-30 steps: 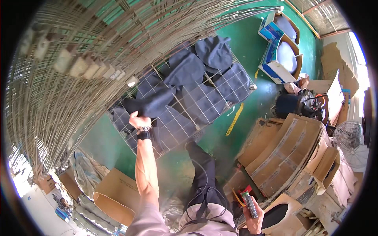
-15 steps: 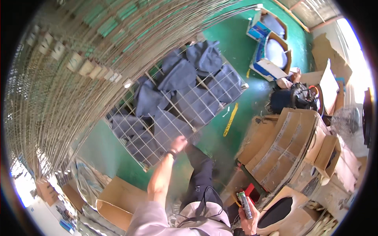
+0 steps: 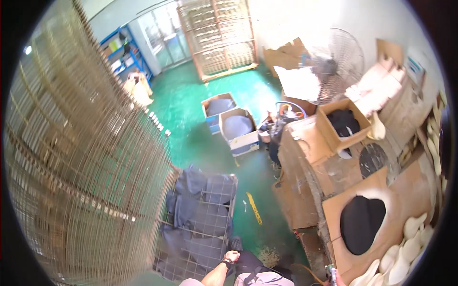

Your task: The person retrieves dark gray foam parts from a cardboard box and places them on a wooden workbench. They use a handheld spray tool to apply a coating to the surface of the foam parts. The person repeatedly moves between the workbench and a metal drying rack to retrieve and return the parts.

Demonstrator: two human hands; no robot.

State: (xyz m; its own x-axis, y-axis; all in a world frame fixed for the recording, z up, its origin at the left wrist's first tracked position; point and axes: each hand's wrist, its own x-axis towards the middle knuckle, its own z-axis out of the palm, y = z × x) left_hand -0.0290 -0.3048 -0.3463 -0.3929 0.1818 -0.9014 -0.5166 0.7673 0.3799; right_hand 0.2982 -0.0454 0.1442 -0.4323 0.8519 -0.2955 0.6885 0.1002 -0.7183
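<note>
A wire mesh tray (image 3: 168, 267) lies low in front of me, with several dark grey fabric pieces (image 3: 191, 202) spread over it. My left hand (image 3: 232, 257) is at the tray's near right edge, above my dark-trousered knee, fingers curled; whether it grips the wire is unclear. My right hand (image 3: 339, 282) barely shows at the lower edge, closed around a small tool (image 3: 329, 272) with a coloured tip. A tall rack of stacked wire trays (image 3: 86, 181) fills the left side.
Cardboard-covered benches (image 3: 305, 190) stand at right, with a black oval piece (image 3: 361, 223) and pale shaped parts (image 3: 410, 243). Open boxes (image 3: 238, 128) sit on the green floor ahead. A standing fan (image 3: 334, 64) and a second rack (image 3: 219, 38) are at the back.
My view has swung up from the tray toward the room. The tray now lies lower and closer, and my left hand has drawn back to its near right edge.
</note>
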